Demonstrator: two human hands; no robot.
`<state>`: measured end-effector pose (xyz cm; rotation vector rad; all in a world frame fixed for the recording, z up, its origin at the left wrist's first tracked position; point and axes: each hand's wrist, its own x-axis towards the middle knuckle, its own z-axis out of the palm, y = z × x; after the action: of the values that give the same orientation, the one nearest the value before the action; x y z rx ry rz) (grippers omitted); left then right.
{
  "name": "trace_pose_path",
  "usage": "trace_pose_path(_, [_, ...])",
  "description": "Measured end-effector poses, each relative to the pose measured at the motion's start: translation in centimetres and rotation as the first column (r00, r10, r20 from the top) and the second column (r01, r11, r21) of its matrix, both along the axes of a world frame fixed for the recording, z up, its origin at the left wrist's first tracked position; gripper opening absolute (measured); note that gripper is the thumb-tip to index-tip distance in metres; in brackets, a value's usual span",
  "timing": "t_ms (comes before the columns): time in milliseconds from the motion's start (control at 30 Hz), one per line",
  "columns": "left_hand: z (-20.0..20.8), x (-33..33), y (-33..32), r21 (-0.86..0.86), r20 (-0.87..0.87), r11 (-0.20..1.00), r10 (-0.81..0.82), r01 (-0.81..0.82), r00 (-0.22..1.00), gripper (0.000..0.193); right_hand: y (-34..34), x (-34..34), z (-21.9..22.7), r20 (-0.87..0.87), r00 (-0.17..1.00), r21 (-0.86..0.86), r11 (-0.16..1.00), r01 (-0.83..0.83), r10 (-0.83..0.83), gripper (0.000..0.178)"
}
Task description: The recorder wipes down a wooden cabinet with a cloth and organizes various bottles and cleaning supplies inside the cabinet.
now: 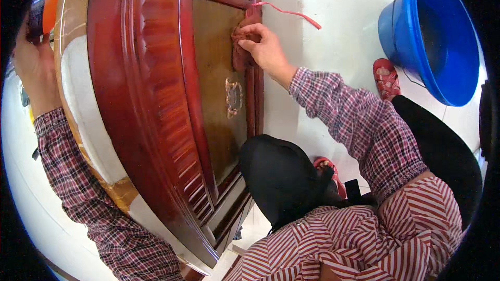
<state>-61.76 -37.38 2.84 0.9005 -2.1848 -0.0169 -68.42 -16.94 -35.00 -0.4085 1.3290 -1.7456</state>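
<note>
My right hand (pixel 266 51) pinches a bunched reddish-brown cloth (pixel 241 60) between thumb and fingers. The cloth lies against the brown panel (pixel 212 67) of the red wooden cabinet (pixel 112 73), at the panel's right edge, where it overlaps the red frame. To the right of this hand there is open room above the pale floor (pixel 333 47), as far as the blue bucket (pixel 391 31), which stands well apart. Below, my black-clad knee (pixel 276 177) is near the panel and makes the room narrower. My left hand (pixel 40 70) is beyond the marbled top (pixel 73 10), beside an orange object (pixel 51 8); I cannot tell if its fingers are holding it.

The panel looks smooth, with an ornate metal handle (pixel 234 97) near the cloth. A pink string (pixel 289 11) extends from the cabinet's edge over the floor. My feet wear red sandals (pixel 385 75).
</note>
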Motion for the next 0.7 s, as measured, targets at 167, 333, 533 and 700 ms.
trace_pose_path(167, [-0.4,-2.1,1.8,0.32,-0.47,0.931,-0.003,0.173,0.883,0.027,4.1,3.0,0.4,0.1,0.974,-0.066,0.978,-0.196,0.202,0.019])
trace_pose_path(333, [-0.8,-1.6,1.8,0.202,-0.293,0.966,-0.095,0.159,0.951,0.024,6.0,2.5,1.0,0.488,0.821,-0.047,0.947,-0.316,0.298,0.015])
trace_pose_path(533, [-0.2,-1.1,1.0,0.374,-0.548,0.861,-0.094,0.344,0.831,0.019,7.6,4.5,2.3,0.487,0.787,-0.115,0.921,-0.373,0.379,0.021])
trace_pose_path(700, [0.2,-0.6,0.2,0.406,-0.544,0.861,-0.04,0.305,0.838,0.024,7.7,5.8,3.0,0.212,0.926,0.042,0.944,-0.328,0.313,0.03])
